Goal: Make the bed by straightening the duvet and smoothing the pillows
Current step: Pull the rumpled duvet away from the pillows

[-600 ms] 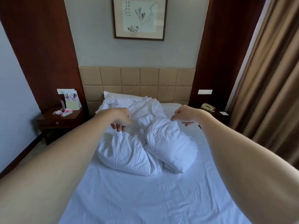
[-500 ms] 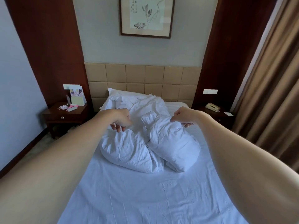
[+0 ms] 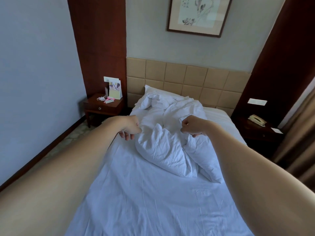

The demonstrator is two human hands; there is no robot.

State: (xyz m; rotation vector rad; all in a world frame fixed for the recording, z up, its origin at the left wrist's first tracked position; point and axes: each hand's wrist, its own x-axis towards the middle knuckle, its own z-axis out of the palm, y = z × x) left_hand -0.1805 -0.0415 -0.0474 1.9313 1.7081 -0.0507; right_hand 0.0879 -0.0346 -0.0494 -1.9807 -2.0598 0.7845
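Both hands (image 3: pixel 160 129), seemingly gripping the bunched duvet (image 3: pixel 170 150), have spread wider apart than before.

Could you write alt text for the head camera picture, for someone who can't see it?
Seen from above, a person's left hand and right hand reach toward a crumpled white duvet bunched on a bed's bare sheet. A pillow lies against the tan headboard, between two dark nightstands.
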